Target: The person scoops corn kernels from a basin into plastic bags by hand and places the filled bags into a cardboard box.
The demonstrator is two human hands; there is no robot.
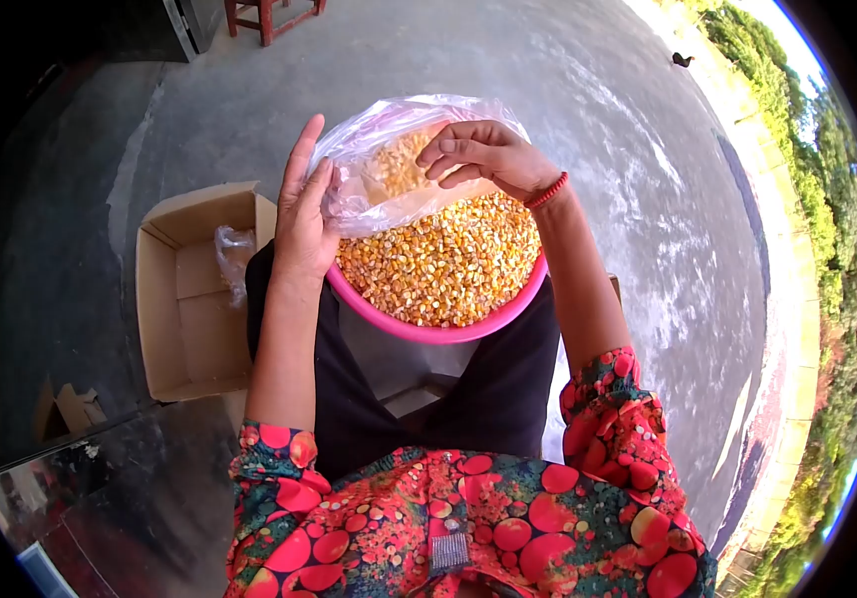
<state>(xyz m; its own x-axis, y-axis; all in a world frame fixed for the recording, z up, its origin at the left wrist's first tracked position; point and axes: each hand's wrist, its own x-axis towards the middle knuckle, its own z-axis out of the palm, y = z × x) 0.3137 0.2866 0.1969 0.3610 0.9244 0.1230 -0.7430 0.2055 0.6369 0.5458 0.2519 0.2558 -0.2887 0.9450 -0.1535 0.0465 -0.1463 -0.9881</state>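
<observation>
A pink basin [428, 332] full of loose yellow corn kernels [438, 274] rests at my lap, between my knees. Over its far part lies a clear plastic bag [379, 214] with some kernels inside, its mouth spread wide. At the bag's left edge is my left hand [306, 214], thumb and forefinger apart, with the plastic between or behind them. My right hand [488, 157], with a red bracelet at the wrist, hovers over the bag, its fingers curled and slightly apart, with nothing visible in them.
To my left stands an open cardboard box [174, 319] holding a crumpled plastic bag [236, 261]. A red wooden stool [267, 22] is at the top left. A dark, shiny surface [140, 498] lies at the lower left. Far off at the upper right is a small dark bird [683, 60].
</observation>
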